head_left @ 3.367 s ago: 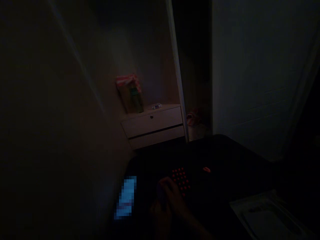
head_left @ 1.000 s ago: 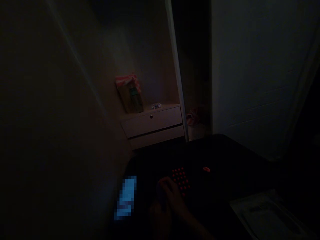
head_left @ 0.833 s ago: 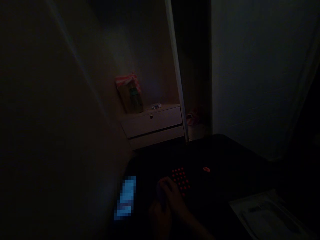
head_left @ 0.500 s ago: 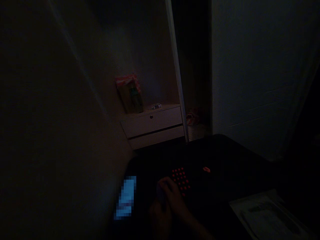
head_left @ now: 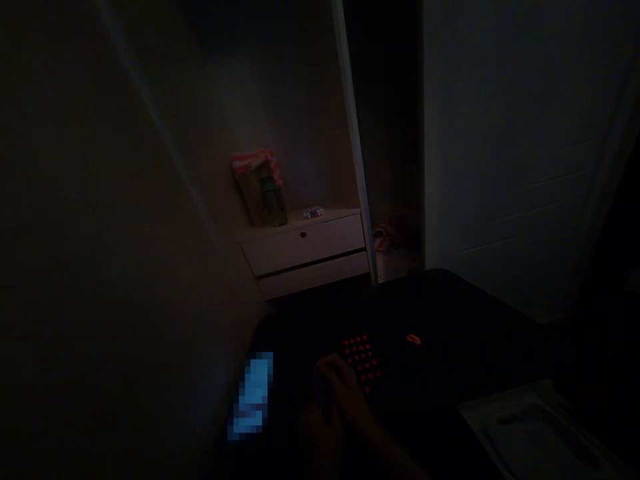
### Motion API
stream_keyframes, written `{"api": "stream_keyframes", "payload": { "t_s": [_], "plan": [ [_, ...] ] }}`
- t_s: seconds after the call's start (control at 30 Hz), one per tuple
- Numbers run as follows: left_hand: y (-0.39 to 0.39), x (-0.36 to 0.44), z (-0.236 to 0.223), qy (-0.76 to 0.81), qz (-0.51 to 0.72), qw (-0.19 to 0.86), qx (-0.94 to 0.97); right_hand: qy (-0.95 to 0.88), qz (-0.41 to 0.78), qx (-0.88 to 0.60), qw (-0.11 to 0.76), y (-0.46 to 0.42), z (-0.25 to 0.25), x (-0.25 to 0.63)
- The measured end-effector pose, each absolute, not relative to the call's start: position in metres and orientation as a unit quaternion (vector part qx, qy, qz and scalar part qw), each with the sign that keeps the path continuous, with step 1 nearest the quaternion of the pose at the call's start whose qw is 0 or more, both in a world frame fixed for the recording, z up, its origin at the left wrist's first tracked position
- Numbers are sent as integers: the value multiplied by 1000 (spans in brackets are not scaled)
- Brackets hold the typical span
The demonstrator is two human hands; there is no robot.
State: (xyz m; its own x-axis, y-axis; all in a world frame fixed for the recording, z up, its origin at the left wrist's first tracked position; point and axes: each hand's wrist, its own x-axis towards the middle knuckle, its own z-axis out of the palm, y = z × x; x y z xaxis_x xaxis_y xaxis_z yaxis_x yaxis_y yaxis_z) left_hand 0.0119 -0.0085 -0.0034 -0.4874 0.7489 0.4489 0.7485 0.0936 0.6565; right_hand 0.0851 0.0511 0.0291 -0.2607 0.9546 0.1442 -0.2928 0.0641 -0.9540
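Note:
The room is very dark. My left hand [head_left: 321, 427] is low in the middle of the view, closed around the lower part of a dark, faintly bluish object [head_left: 321, 388]. Over its upper part curl the fingers of my right hand [head_left: 345, 385], closed as well, so both hands meet on it. Its kind cannot be made out. Just beyond my right hand, rows of small red dots [head_left: 361, 358] lie on the black surface [head_left: 440, 300]. A small orange-red piece [head_left: 413, 339] lies apart, farther right.
A glowing, blurred-out screen [head_left: 253, 397] lies at the left. A pale flat packet [head_left: 535, 427] is at the lower right. Behind stand a cabinet with drawers [head_left: 310, 247], a bottle [head_left: 273, 200] beside a red-and-white bag [head_left: 253, 163], and a pale door panel [head_left: 510, 153].
Both hands stay in nearly the same place on the dark object. The light on the cabinet and walls has shifted slightly.

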Motion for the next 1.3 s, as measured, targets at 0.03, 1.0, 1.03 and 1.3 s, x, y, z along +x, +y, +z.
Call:
{"api": "stream_keyframes", "payload": {
  "t_s": [0.03,1.0,1.03,1.3],
  "plan": [
    [-8,12,-4,738,445,6,507,-515,604,-320,518,51,29,85],
    [-8,11,-9,731,450,-24,512,-509,611,-312,520,51,29,84],
    [-9,11,-8,733,447,-19,513,-510,610,-312,519,51,28,84],
    [-9,13,-2,744,440,-4,503,-516,609,-313,514,49,32,86]
  ]
}}
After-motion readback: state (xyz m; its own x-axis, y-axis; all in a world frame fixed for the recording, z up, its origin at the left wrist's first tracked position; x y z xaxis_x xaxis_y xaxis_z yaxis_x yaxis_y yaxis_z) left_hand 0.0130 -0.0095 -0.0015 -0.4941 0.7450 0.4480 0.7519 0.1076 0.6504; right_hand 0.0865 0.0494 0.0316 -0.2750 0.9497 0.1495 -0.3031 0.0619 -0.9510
